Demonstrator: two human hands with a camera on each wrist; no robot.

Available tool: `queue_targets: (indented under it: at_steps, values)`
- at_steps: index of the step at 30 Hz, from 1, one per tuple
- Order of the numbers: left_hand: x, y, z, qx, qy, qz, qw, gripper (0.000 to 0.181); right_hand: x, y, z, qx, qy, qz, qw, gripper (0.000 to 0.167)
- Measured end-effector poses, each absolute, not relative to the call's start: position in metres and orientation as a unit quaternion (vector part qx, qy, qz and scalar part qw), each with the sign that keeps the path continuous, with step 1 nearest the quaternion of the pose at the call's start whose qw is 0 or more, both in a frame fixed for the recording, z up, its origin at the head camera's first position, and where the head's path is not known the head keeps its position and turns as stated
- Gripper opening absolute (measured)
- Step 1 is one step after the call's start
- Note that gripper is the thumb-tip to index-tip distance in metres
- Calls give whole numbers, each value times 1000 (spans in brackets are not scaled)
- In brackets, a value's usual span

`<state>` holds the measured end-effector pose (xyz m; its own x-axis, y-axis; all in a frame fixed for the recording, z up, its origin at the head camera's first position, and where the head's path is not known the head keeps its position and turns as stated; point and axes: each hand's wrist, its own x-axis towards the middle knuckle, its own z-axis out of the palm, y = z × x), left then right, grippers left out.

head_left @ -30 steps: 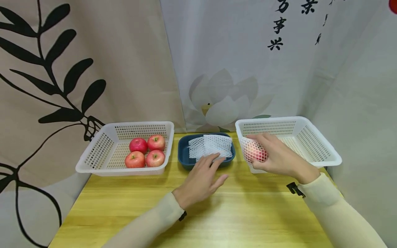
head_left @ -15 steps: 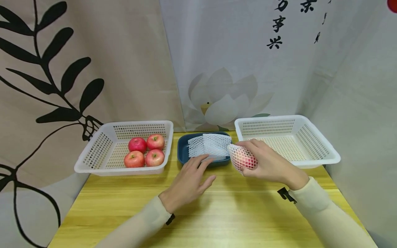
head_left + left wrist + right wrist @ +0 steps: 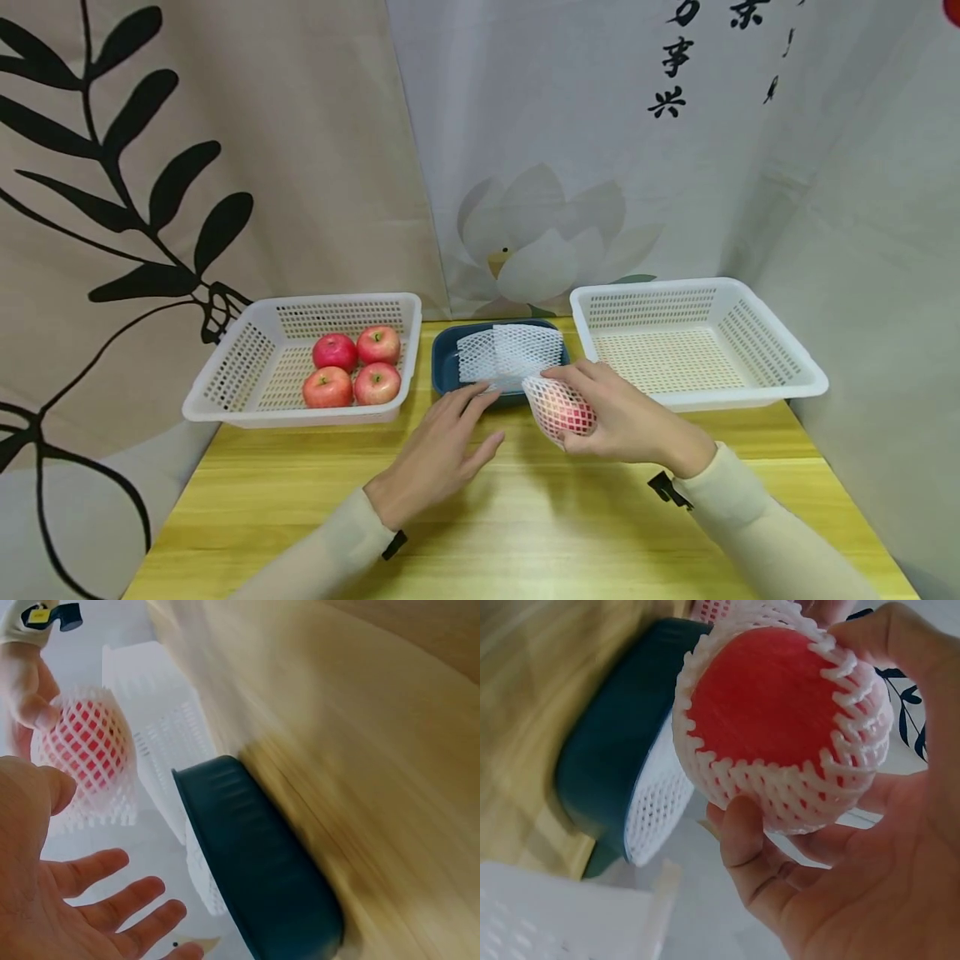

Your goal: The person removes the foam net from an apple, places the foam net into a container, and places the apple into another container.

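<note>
An apple in a white foam net sleeve [image 3: 564, 410] is gripped between the thumb and fingers of my right hand [image 3: 633, 421], above the table in front of the blue tray. Red skin shows through the mesh, and in the right wrist view a wide patch of the apple [image 3: 769, 697] lies bare at the sleeve's open end. To the left, my left hand [image 3: 435, 458] holds nothing, its fingers spread and apart from the apple. White foam net sleeves [image 3: 510, 354] lie flat in the blue tray [image 3: 446, 367], close beyond the left fingertips.
At the left stands a white perforated basket [image 3: 225, 400] with several bare apples [image 3: 335, 351] in its right half. A second white basket [image 3: 780, 392] stands at the right, with no fruit visible inside. Both baskets and the tray line the back of the wooden table [image 3: 525, 533], against a curtain.
My right hand has brought the sleeved apple left and toward me, from over the right basket's near corner to in front of the tray. My left hand has drawn back left from the tray.
</note>
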<state>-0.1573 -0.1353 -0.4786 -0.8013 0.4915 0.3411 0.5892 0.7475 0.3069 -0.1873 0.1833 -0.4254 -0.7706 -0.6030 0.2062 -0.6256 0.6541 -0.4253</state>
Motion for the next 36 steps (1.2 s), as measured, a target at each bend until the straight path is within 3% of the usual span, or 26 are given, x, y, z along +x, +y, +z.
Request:
queue_targets:
  at_steps: [6,21,36]
  values:
    - [-154,-145,-480,-291,-928,-203,110,61,-186,170,-440,360,-901,240,21,81]
    - [-146,-159,-485,-289,-928,-205,116,58,-189,142,-464,390,-893,220,-44,81]
    - [-151,-156,-496,-282,-926,-231,101,47,-207,146,-478,439,-869,207,-101,82]
